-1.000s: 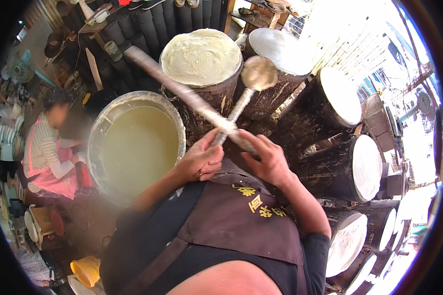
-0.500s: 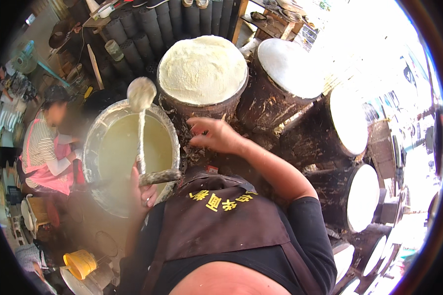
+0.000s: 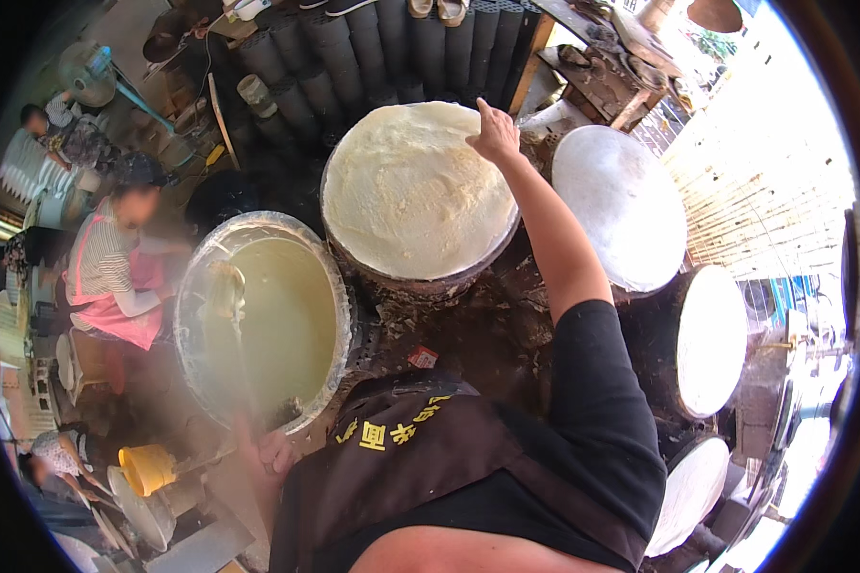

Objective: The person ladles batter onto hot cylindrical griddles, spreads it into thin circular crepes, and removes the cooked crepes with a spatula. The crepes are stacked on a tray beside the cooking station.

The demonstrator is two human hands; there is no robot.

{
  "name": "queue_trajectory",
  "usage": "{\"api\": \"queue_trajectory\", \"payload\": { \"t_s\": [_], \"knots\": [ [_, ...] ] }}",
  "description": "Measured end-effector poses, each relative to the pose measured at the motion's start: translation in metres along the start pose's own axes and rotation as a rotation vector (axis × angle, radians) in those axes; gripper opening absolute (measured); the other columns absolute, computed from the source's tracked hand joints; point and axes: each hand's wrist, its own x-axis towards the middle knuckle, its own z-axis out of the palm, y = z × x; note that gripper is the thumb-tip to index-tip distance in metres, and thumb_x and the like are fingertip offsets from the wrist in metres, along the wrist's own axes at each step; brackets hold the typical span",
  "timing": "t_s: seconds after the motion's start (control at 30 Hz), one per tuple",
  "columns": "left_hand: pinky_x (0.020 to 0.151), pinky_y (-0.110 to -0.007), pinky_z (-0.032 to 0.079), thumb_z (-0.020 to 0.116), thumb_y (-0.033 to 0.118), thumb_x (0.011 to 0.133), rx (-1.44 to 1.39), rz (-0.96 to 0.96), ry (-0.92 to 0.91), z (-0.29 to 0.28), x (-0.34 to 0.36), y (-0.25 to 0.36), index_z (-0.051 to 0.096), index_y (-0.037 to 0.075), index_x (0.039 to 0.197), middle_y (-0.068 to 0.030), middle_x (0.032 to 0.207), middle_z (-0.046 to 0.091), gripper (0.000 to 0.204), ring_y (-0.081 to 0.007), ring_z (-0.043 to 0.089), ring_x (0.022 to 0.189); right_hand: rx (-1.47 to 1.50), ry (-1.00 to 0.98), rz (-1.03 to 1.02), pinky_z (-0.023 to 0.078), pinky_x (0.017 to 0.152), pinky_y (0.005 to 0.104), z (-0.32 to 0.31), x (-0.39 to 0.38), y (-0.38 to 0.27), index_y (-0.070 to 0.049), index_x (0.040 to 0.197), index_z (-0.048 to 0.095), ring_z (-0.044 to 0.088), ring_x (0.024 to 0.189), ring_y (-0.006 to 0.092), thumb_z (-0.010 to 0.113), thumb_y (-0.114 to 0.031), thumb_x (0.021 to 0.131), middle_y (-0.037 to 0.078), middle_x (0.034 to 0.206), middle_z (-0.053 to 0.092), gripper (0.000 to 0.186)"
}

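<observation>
My left hand (image 3: 273, 453), hazed by steam and motion, is closed round the lower end of a long-handled ladle (image 3: 227, 291). The ladle's pale, crusted bowl hangs over the left part of a round vat (image 3: 342, 329) of cloudy, yellowish liquid. By the vat's near rim a dark stub like a crosspiece (image 3: 285, 413) shows near the handle. My right hand (image 3: 495, 134) reaches to the far right rim of a barrel with a pale, lumpy, off-white top (image 3: 416, 191). Its index finger points outward and nothing is in it; whether it touches the rim I cannot tell.
More dark barrels with white round tops (image 3: 619, 205) curve along the right. Stacked black briquette cylinders (image 3: 358, 48) line the back. A person in a pink apron (image 3: 124, 277) sits left of the vat. A yellow bucket (image 3: 148, 468) stands at the lower left, beyond my left hand.
My left hand has drawn back toward me, bringing the ladle's bowl lower over the vat. My right arm has stretched outward to the barrel's far rim. The view has shifted.
</observation>
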Motion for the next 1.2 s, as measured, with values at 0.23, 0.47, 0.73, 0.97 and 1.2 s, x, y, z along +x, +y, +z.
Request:
{"api": "queue_trajectory", "payload": {
  "t_s": [0.23, 0.47, 0.73, 0.97, 1.2],
  "knots": [
    [0.029, -0.027, 0.026, 0.034, 0.068, 0.093, -0.013, 0.136, 0.053, 0.019, -0.008, -0.026, 0.052, 0.023, 0.086, 0.0027, 0.045, 0.031, 0.049, -0.0143, 0.031, 0.031, -0.125, -0.203, 0.099, 0.049, 0.093, 0.0403, 0.020, 0.083, -0.010, -0.021, 0.121, 0.063, 0.060, 0.114, 0.0245, 0.076, -0.020, 0.067, 0.005, 0.114, 0.067, 0.056],
    [0.029, -0.027, 0.028, 0.036, 0.070, 0.092, -0.134, 0.026, 0.093, 0.025, 0.001, -0.021, 0.039, 0.016, 0.060, 0.0019, 0.044, 0.037, 0.062, -0.0144, 0.036, 0.031, -0.011, -0.311, -0.128, 0.053, 0.083, 0.0404, -0.016, 0.074, -0.020, -0.010, 0.089, 0.072, 0.065, 0.100, 0.0324, 0.060, -0.013, 0.072, 0.013, 0.097, 0.069, 0.021],
    [0.030, -0.026, 0.032, 0.038, 0.066, 0.093, -0.132, -0.007, -0.045, 0.026, 0.018, 0.005, 0.043, 0.011, 0.068, -0.0002, 0.047, 0.041, 0.061, -0.0142, 0.040, 0.034, 0.217, -0.013, -0.314, 0.050, 0.072, 0.0421, -0.099, -0.030, -0.036, -0.010, 0.085, 0.069, 0.064, 0.080, 0.0349, 0.060, -0.024, 0.080, 0.016, 0.079, 0.065, 0.018],
    [0.030, -0.030, 0.036, 0.038, 0.065, 0.094, 0.415, 0.079, -0.081, -0.045, 0.061, 0.060, 0.044, 0.010, 0.072, -0.0017, 0.049, 0.043, 0.060, -0.0179, 0.045, 0.037, 0.239, 0.180, -0.365, 0.050, 0.071, 0.0391, -0.175, -0.127, -0.085, -0.011, 0.093, 0.068, 0.065, 0.078, 0.0326, 0.064, -0.025, 0.085, 0.014, 0.078, 0.066, 0.017],
    [0.029, -0.030, 0.036, 0.040, 0.064, 0.094, 0.011, -0.282, -0.556, -0.078, 0.060, 0.091, 0.043, 0.010, 0.069, -0.0019, 0.048, 0.042, 0.059, -0.0176, 0.045, 0.035, -0.063, 0.342, -0.170, 0.051, 0.074, 0.0414, -0.227, -0.203, -0.144, -0.018, 0.092, 0.070, 0.066, 0.075, 0.0289, 0.059, -0.028, 0.087, 0.011, 0.075, 0.067, 0.016]
  ]
}}
